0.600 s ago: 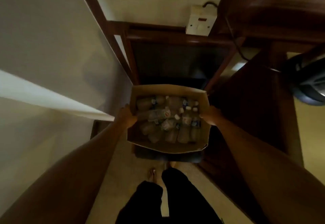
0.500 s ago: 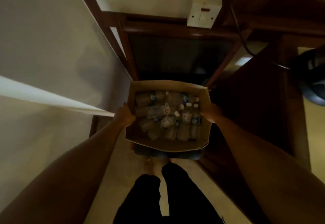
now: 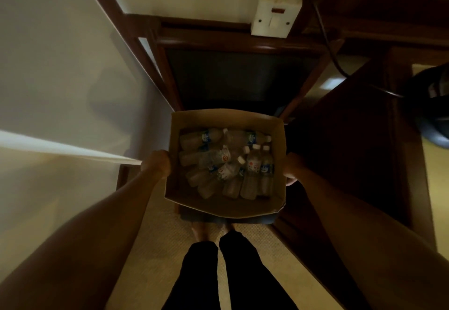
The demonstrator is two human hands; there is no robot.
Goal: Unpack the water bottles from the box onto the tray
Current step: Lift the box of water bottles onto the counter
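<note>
Bottles (image 3: 224,163) lie jumbled in the box (image 3: 223,206), carried above the floor with left hand (image 3: 156,165) and right hand (image 3: 290,168) gripping its side walls; tilting could shift them.

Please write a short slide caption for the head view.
Both hands, left hand and right hand, hold an open cardboard box of water bottles.

The box (image 3: 226,206) sits slightly lower in view, and the wall switch (image 3: 274,10) and dark cabinet front (image 3: 238,76) have slid downward with it.
</note>
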